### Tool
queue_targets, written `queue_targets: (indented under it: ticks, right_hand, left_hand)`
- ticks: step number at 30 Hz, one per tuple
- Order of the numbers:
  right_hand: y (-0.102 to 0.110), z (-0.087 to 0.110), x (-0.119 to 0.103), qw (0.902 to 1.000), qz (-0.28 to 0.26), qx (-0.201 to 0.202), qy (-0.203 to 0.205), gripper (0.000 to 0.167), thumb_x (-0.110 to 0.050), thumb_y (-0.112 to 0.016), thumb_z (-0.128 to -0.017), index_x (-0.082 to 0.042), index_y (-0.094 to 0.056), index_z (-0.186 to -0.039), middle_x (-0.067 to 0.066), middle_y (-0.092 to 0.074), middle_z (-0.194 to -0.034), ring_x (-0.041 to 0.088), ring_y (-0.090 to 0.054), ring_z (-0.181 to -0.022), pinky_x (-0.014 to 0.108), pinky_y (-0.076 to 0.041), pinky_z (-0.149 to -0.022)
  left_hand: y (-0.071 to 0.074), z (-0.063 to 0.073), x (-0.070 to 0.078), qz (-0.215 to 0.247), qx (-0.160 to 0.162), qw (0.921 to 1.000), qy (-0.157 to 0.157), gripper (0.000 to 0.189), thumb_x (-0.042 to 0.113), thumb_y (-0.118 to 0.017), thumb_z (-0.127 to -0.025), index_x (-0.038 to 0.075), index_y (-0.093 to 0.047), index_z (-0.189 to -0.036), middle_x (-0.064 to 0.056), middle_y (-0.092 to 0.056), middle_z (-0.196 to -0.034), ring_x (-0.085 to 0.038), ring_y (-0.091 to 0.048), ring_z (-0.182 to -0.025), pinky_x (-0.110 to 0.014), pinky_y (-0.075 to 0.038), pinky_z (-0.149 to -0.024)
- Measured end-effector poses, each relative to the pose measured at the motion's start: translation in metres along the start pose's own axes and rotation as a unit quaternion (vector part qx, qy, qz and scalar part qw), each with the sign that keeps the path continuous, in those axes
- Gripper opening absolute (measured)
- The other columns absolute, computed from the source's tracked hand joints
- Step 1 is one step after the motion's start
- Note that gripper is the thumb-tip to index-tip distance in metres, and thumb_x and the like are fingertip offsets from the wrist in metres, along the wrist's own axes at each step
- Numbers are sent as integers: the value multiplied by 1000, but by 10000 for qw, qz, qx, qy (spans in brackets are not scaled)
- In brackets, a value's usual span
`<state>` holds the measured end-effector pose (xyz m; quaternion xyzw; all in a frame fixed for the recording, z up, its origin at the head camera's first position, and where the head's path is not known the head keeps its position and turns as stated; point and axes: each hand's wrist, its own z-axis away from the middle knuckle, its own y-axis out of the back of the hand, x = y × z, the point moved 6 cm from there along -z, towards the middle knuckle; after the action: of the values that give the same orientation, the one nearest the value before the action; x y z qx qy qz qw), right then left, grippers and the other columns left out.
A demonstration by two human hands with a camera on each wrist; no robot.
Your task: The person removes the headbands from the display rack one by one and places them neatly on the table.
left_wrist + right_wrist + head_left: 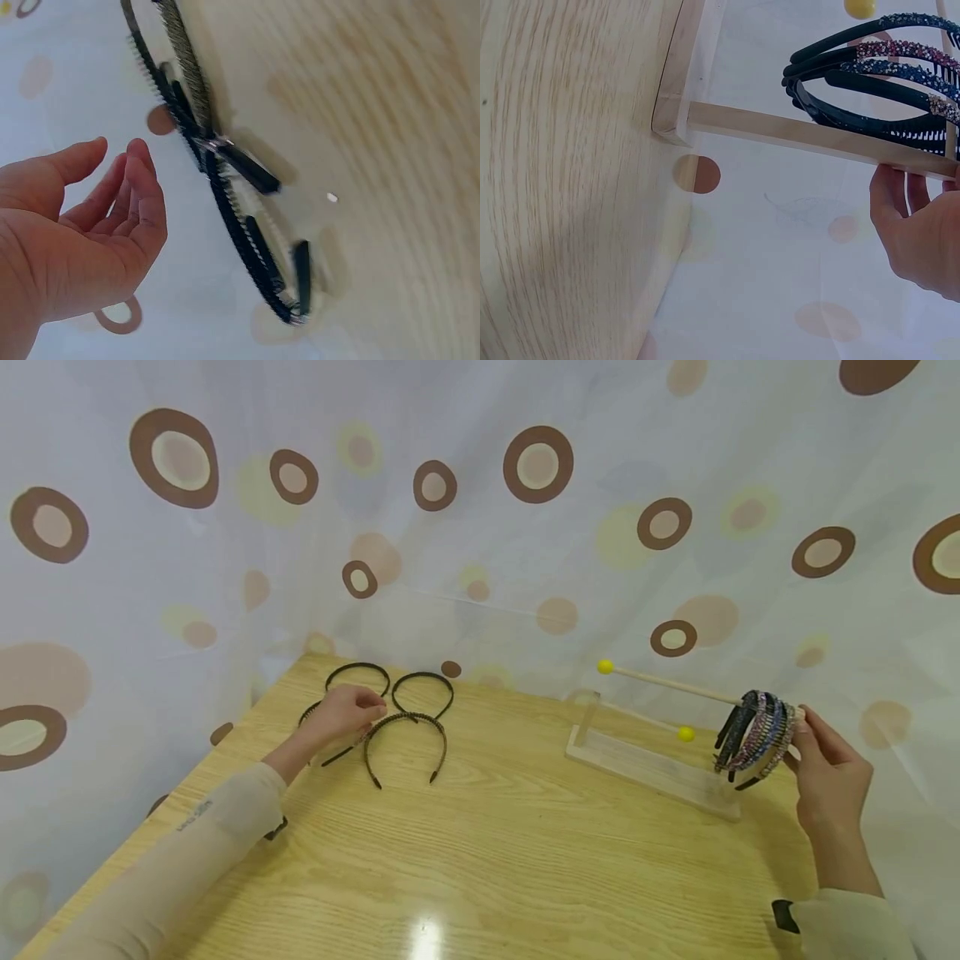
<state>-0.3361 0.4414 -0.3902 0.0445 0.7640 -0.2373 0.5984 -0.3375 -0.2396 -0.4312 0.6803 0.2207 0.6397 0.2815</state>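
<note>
1. Head view: the left hand [341,717] is poised over the headbands near the table's [487,860] back left corner, its fingers loosely bent and holding nothing; its fingertips are just beside the beaded headband [412,717]. The right hand [832,781] grips the upright of the wooden stand [652,768], right beside the glittery headbands [765,731] on its upper rod. Four thin, dark headbands lie on the table, one partly hidden by the left hand. Yellow balls [605,667] cap the stand's rods. Wood-grain surface stretches between these headbands and the stand's base, and along the front.

2. Left wrist view: a gap separates thumb from fingertips, and headbands lie just beyond them, blurred, with toothed inner sides and black tips.

3. Right wrist view: fingers pinch the upright beneath black headbands studded blue, pink and silver. The base's end sits near the table edge.
</note>
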Motion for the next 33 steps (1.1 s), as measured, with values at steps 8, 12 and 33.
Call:
queue_targets:
  ticks: [8,12,33]
  right_hand:
    - [0,-1,-2,10000,46,13,-18,43,-19,-75,-93,-15,-68,-136,-1,-62,-136,4,-68,-100,18,-54,-73]
    - [2,0,-3,10000,12,-6,-19,42,-18,-75,-94,-14,-68,-135,-1,-61,-135,4,-67,-100,18,-54,-74]
    - [3,2,-8,9993,114,-336,141,44,-15,-71,-97,-9,-64,-139,1,-61,-135,7,-67,-103,21,-54,-79]
  left_hand:
    - [-22,0,51,442,-103,9962,-745,36,27,-60,-106,1,-67,-130,-13,-71,-111,-35,-71,-92,-50,-56,-82]
    - [-41,-11,77,922,-185,9909,-960,39,34,-58,-107,5,-66,-132,-12,-71,-108,-35,-71,-91,-51,-55,-86]
    - [-236,-55,257,2284,-1024,9427,-2204,35,39,-58,-106,13,-72,-124,6,-73,-93,-11,-71,-79,-29,-57,-72]
